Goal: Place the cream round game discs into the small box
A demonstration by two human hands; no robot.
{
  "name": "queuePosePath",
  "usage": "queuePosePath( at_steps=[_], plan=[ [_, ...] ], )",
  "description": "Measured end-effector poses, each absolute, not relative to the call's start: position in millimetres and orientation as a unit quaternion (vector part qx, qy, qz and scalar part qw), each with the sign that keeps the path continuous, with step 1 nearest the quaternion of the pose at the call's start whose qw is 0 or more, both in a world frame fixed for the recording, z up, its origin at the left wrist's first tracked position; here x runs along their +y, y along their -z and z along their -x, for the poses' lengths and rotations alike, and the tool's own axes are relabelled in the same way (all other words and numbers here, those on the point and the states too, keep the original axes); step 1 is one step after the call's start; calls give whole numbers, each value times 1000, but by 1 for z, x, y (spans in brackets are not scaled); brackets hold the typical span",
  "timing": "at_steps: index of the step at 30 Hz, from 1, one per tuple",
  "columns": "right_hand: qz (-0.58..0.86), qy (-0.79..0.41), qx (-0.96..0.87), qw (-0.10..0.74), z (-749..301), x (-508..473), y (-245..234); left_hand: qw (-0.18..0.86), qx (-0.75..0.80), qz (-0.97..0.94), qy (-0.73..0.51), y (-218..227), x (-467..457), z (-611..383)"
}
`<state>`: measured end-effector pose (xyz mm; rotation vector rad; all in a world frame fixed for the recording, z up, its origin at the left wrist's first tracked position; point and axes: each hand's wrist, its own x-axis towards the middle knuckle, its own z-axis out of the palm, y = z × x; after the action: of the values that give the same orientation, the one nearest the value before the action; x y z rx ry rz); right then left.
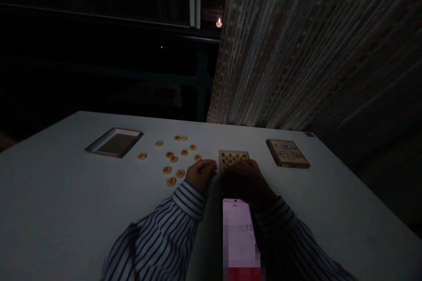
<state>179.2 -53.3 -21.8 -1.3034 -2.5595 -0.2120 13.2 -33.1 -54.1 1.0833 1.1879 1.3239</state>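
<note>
- phone (239, 239): six o'clock.
- tray (220, 158) of discs (237, 156): twelve o'clock; right hand (247, 180) nearer, over its six-o'clock side; left hand (200, 174) at eight.
- each grip: curled, contents indiscernible.

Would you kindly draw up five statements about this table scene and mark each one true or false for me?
1. The right hand is over the tray of pieces. True.
2. The left hand rests on the printed box. False: it is just left of the tray, near the loose pieces.
3. Several loose pieces bear red markings. True.
4. The lit phone is farther from the person than the tray. False: it is nearer the person.
5. The shallow open box lies on the left side of the table. True.
</note>
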Motion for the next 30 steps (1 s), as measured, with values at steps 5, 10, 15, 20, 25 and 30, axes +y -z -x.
queuePosePath(
  at_steps=[5, 10, 15, 20, 25, 30],
  plan=[
    [443, 77, -881, 144, -181, -51, 28, 508, 492, -449, -546, 54, -32, -13],
    [447, 70, -880, 146, -180, -51, 28, 510, 491, -446, -547, 54, -32, -12],
    [448, 54, -880, 152, -180, -51, 29, 505, 493, -457, -542, 53, -32, -11],
    [441, 54, -883, 151, -179, -51, 29, 499, 497, -457, -543, 54, -32, -12],
    [442, 35, -882, 158, -179, -52, 28, 497, 498, -456, -545, 52, -33, -12],
    [440, 35, -884, 153, -179, -53, 26, 502, 499, -456, -540, 50, -34, -12]
  ],
)
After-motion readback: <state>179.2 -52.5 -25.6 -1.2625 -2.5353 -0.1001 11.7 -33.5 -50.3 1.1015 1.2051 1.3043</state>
